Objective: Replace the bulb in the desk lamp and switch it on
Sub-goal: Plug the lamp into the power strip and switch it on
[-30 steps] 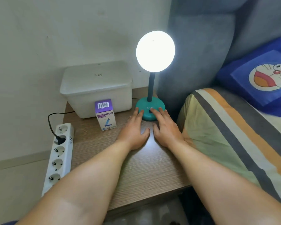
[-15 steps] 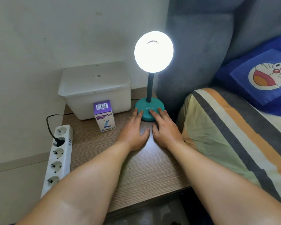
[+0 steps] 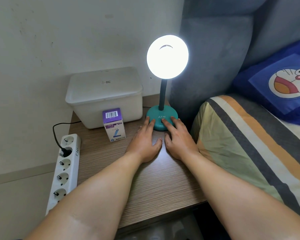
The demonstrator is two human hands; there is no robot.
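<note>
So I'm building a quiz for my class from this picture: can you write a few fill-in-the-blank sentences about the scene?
1. The desk lamp is switched ____.
2. The purple bulb box stands in front of the white ____.
3. The left hand and the right hand rest with fingertips on the lamp's ____ base.
4. A single black plug sits in the white power ____.

Missing words: on; container; teal; strip

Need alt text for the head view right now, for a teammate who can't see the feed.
Lit desk lamp on a wooden bedside table; the left hand and right hand lie flat, fingers touching its teal base. A purple bulb box and white bin stand left of it.
</note>
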